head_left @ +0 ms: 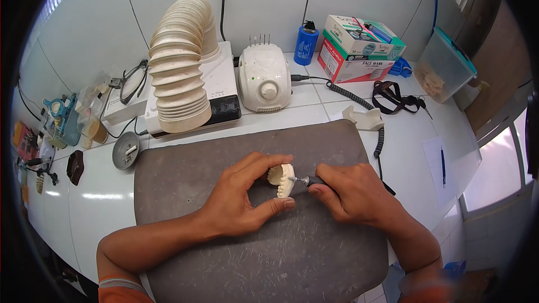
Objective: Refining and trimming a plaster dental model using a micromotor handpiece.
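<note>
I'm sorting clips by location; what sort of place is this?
Probably a dental lab workbench: the left hand holds a cream tooth model, the right hand a rotary handpiece, and a wide ribbed hose stands behind.

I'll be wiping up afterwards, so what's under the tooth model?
The grey mat shows around the tooth model, which the left hand holds. The patch of mat directly beneath is covered, so anything lying there, or whether model and mat touch, can't be seen.

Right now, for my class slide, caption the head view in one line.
Left fingers grip a dental cast while right fingers hold a handpiece at its teeth.
</note>
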